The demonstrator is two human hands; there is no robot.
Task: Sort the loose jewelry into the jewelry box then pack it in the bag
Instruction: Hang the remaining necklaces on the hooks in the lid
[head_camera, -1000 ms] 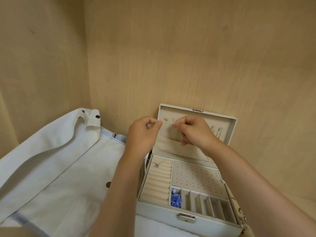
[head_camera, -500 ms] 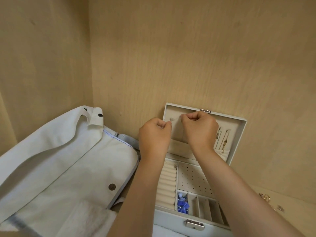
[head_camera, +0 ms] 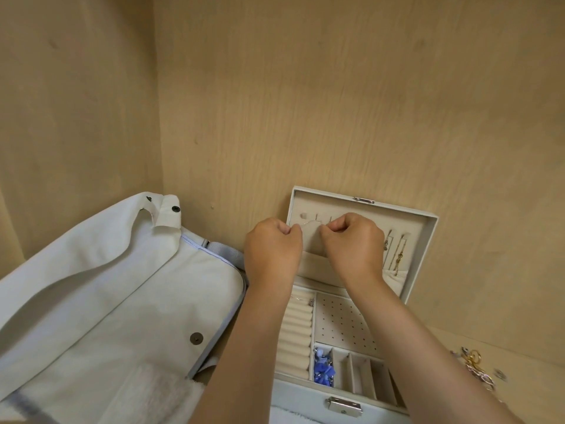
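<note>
A pale grey jewelry box (head_camera: 305, 402) stands open with its lid (head_camera: 428, 240) leaning on the back wall. My left hand (head_camera: 272, 252) and my right hand (head_camera: 354, 246) are both raised to the lid's hooks, each pinching one end of a thin silver necklace chain (head_camera: 310, 223) stretched between them over a hook. Gold chains (head_camera: 397, 255) hang at the lid's right. A small pendant (head_camera: 310, 301) lies on the ring rolls. Blue jewelry (head_camera: 324, 368) fills the front left compartment. A large white bag (head_camera: 107, 301) lies open to the left.
Loose gold and silver jewelry (head_camera: 477, 365) lies on the wooden surface right of the box. A white fluffy cloth (head_camera: 159, 399) sits at the bag's near edge. Wooden walls close in the back and left.
Both hands have risen from the lid's pocket to its hooks and spread apart, pulling the chain taut. The camera view has shifted slightly, bringing the loose jewelry at right into sight.
</note>
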